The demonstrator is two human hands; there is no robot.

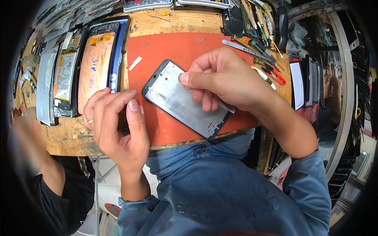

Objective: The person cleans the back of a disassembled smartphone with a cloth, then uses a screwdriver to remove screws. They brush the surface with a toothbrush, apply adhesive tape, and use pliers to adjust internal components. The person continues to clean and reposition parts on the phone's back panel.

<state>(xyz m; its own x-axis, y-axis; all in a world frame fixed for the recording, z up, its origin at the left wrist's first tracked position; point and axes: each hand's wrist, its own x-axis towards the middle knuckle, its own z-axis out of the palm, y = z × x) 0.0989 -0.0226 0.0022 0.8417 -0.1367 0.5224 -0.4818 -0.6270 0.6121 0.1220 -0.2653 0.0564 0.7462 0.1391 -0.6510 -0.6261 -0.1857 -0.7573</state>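
On the red mat (177, 47) lies a phone frame (173, 92), black-edged with a silver metal plate, set at a slant. My right hand (214, 78) is over its upper right part, thumb and index finger pinched together. What the pinch holds is too small to name; a thin, clear strip-like edge shows below those fingers, over the plate. My left hand (118, 122) is raised at the mat's left edge, fingers curved and apart, holding nothing. It is beside the phone frame without touching it. A small white strip (135, 63) lies on the mat.
Opened phones (65, 78) and a phone with a copper-coloured back (96, 63) lie at left. Tweezers (240, 47), screwdrivers and red-handled pliers (278, 76) are at the right. Another person's arm (51, 173) is at lower left. Trays (147, 4) stand at the back.
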